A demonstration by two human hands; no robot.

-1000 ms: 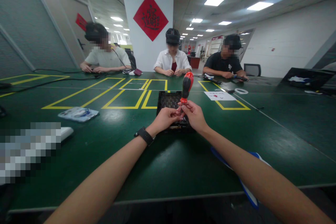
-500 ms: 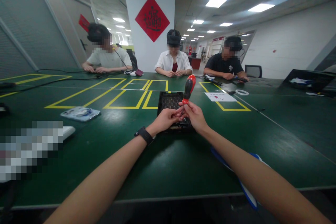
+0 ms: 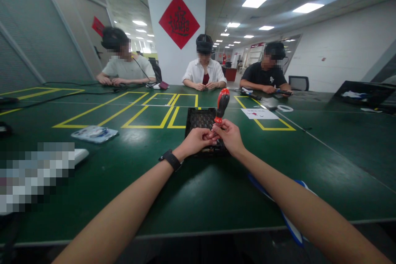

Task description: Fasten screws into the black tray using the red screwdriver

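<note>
A screwdriver with a red and black handle stands nearly upright, handle on top, its shaft pointing down. My right hand pinches it just under the handle with thumb and fingers. The fingertips of my left hand are closed together beside the lower shaft, against the right fingers. Whatever those left fingers hold is too small and hidden to make out. Beneath both hands, a black box-like tray with a patterned inside lies on the green table. The hands cover part of it and the tip.
Left of the tray lies a light-coloured packet. A white sheet and a white ring are farther right. Blue-edged material shows under my right forearm. Across the table sit three people. Yellow tape marks rectangles on the tabletop.
The screwdriver handle has turned about its own axis, its red side now showing more to the left, and has shifted slightly left. My right fingers have moved a little; the tray stays put.
</note>
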